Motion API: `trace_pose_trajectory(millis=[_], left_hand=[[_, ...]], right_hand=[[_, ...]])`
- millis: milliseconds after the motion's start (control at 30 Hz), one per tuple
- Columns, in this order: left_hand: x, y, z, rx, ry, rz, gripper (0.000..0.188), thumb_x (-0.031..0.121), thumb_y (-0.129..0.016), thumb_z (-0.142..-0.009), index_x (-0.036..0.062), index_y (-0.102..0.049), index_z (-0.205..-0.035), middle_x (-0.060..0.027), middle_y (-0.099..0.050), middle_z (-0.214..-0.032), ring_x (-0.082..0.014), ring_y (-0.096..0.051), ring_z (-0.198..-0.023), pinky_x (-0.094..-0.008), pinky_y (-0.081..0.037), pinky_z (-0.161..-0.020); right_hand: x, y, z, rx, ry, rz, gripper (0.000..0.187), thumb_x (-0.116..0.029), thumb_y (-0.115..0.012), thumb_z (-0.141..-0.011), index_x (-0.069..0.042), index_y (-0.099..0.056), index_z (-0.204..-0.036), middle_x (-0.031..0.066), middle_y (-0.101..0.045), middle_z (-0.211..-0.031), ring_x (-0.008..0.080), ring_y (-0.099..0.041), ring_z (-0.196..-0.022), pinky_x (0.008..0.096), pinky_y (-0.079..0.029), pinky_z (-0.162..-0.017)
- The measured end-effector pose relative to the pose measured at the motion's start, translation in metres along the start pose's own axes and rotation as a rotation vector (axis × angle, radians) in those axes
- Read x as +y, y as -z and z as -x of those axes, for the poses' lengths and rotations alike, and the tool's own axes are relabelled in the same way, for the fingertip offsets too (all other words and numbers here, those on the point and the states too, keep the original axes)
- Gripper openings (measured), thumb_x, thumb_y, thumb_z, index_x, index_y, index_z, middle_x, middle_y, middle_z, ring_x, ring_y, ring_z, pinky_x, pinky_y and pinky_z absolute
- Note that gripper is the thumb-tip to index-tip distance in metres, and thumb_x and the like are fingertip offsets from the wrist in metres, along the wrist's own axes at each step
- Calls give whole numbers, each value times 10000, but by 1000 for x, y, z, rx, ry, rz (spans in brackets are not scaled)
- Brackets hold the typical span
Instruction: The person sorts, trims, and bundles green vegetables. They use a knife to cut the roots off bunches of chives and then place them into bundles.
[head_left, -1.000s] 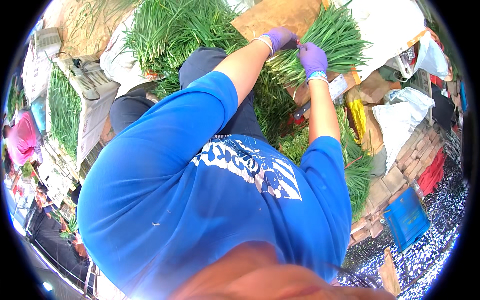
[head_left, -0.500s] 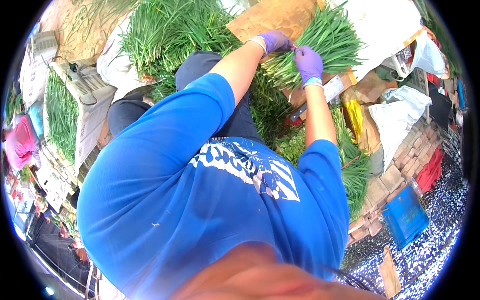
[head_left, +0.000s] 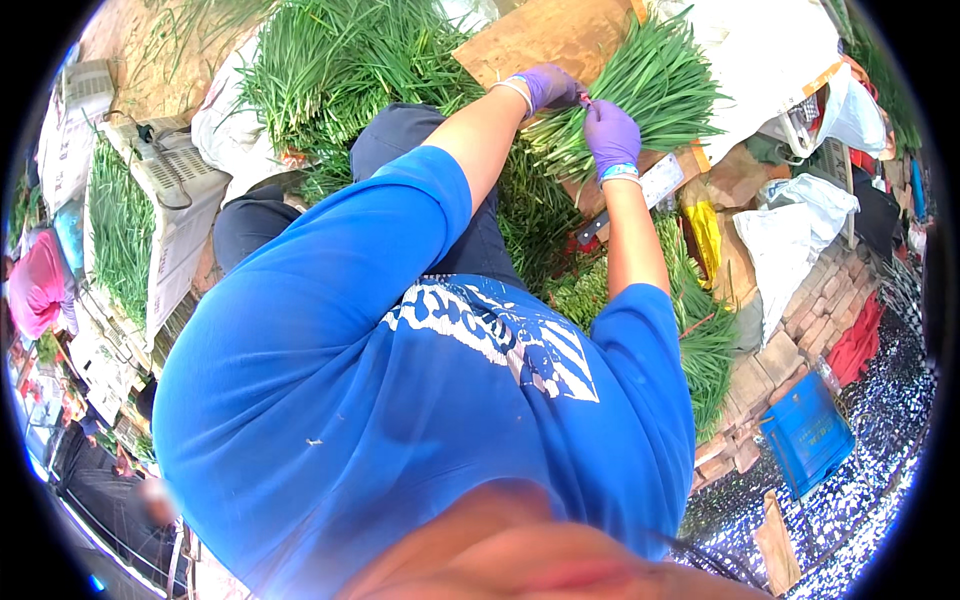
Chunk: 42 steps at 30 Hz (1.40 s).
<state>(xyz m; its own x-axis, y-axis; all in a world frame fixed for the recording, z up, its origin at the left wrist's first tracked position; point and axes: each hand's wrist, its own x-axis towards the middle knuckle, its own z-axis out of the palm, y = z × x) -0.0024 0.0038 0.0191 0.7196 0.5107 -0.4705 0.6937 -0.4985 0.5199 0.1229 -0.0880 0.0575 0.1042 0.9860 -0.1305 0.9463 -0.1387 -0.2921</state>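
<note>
A thick bundle of long green garlic chives (head_left: pixel 665 85) lies on a wooden board, its pale stem ends toward me and its leaves fanning to the upper right. My left hand (head_left: pixel 548 88), in a purple glove, reaches over the stem side with fingers closed. Beside it my right hand (head_left: pixel 612 138), gloved the same way, is closed against the bundle. The fingertips of both meet over the stems at a small red tie (head_left: pixel 584 98), mostly hidden by the fingers. A knife (head_left: pixel 658 182) with a dark handle lies just below my right hand.
A large heap of chives (head_left: pixel 350 60) is at the upper left, and more chives (head_left: pixel 705 365) lie by my right side. The wooden board (head_left: pixel 545 38) extends behind my hands. A white plastic bag (head_left: pixel 785 235) and a blue crate (head_left: pixel 808 435) are at right. A person in pink (head_left: pixel 40 285) is far left.
My right hand has turned slightly and its fingers have drawn in closer to my left fingertips. The left hand and the chives have barely moved.
</note>
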Motion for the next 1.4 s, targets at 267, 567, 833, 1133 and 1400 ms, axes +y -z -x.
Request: trace_pose_trajectory(millis=[267,567,833,1133,1400], left_hand=[[4,1,12,170,-107,149,220,285,-493,-765,134,-635,-842,-110,-623,-755,-284,-578,-651,-354,-438,-604],[0,-2,13,173,-182,238,256,281,-522,-786,139,-645,-959,-91,-638,-913,-204,-596,-821,-304,-448,-719],[7,-16,3,251,43,620,312,321,-554,-768,100,-642,-969,-124,-633,-941,-251,-594,-857,-316,-446,-787],[7,-2,13,338,170,659,274,277,-531,-770,84,-652,-922,-139,-637,-876,-292,-598,-819,-340,-460,-756],[30,22,28,567,235,717,236,246,-535,-773,70,-649,-880,-122,-639,-817,-245,-610,-804,-314,-466,-742]], right_hand=[[0,-2,2,24,40,30,188,-228,-482,-782,-90,-607,-803,133,-609,-788,327,-581,-723,427,-462,-656],[2,-6,-3,51,61,48,192,-233,-482,-787,-82,-602,-777,138,-604,-775,331,-578,-707,433,-460,-641],[-6,3,-1,49,14,68,184,-189,-474,-801,-74,-618,-805,125,-620,-819,298,-595,-754,410,-469,-662],[-21,5,36,465,-643,-1652,460,-231,-607,-782,31,-456,-1130,128,-513,-1104,217,-515,-965,329,-447,-790],[-67,-6,-4,72,-1038,-324,1150,-446,-703,-649,156,46,-1280,287,-385,-1223,282,-413,-1161,347,-321,-978]])
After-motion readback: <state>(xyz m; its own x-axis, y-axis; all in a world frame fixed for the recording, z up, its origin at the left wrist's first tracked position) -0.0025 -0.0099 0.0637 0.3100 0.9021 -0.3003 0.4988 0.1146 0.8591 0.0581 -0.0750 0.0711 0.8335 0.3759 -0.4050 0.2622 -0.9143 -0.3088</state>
